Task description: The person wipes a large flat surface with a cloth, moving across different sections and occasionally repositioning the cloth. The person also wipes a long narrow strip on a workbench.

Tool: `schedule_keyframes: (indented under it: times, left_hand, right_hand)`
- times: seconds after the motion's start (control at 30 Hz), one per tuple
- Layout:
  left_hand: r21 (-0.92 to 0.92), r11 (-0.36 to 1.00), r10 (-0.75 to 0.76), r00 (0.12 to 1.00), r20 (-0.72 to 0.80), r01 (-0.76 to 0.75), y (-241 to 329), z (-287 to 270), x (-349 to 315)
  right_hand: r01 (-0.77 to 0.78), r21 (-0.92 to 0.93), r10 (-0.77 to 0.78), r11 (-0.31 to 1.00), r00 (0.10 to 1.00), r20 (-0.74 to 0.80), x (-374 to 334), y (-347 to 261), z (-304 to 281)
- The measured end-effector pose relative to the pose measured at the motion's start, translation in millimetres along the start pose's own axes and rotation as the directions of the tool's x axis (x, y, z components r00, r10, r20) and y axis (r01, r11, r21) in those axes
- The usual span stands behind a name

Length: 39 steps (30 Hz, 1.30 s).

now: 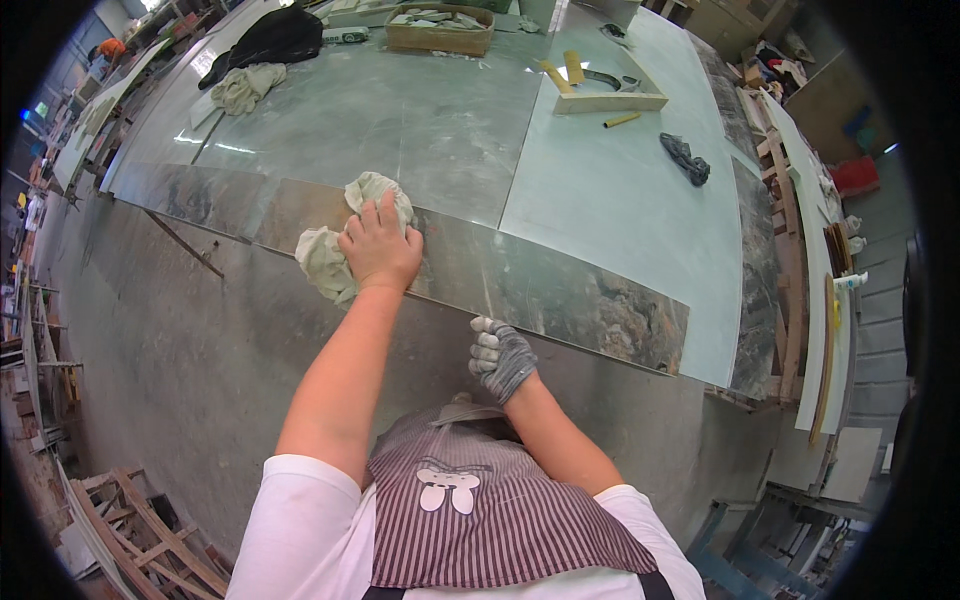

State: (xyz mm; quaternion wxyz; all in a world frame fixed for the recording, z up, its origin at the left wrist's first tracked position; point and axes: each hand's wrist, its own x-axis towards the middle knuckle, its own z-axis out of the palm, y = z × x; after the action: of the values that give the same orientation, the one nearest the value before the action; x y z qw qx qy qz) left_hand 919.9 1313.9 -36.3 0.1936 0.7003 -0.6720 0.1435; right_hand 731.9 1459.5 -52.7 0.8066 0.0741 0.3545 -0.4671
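At the far left corner of the worktop (440, 130), a black cloth (265, 45) lies behind a crumpled pale towel (247, 88). Just beside the cloth is a tube (345, 35) with dark lettering. The bare left hand (380, 245) is clamped on a bunched rag (376, 187), which lies on a marbled strip (570, 288) along the near edge; part of the rag hangs over that edge. Toward the far edge, an open brown box (437, 40) holds flat pale pieces. The gloved right hand (503, 358) has its fingers curled together by the near edge; whether it touches the strip, I cannot tell. Near the far right corner, a pale tray (612, 103) contains yellow pieces (573, 68) and a dark curved item (602, 78). Toward the right edge lies a crumpled black bag (685, 160). Beyond that edge is a white bottle (850, 282), its label too small to read.
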Motion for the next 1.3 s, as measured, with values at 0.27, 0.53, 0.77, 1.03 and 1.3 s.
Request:
schedule_keyframes:
  times: [0.27, 0.53, 0.77, 1.03, 1.3]
  left_hand:
    - [0.045, 0.998, -0.035, 0.998, 0.061, 0.032, 7, -4, 3]
    - [0.08, 0.996, -0.056, 0.995, 0.086, 0.05, 3, -4, 3]
    - [0.08, 0.995, -0.067, 0.993, 0.096, 0.059, 2, -2, 3]
    - [0.09, 0.994, -0.08, 0.99, 0.12, 0.07, 5, -3, 4]
    - [0.086, 0.994, -0.081, 0.991, 0.105, 0.072, 5, -3, 6]
  right_hand:
    - [0.044, 0.08, -0.048, 0.996, 0.998, 0.049, -34, -32, -57]
    - [0.008, 0.059, -0.008, 0.998, 1.0, 0.005, -70, -64, -82]
    - [-0.049, -0.022, 0.048, 0.999, 0.998, -0.048, -77, -75, -82]
    - [-0.034, 0.01, 0.034, 0.999, 0.996, -0.079, -100, -94, -110]
    - [0.023, 0.012, -0.021, 1.0, 0.995, -0.1, -123, -109, -136]
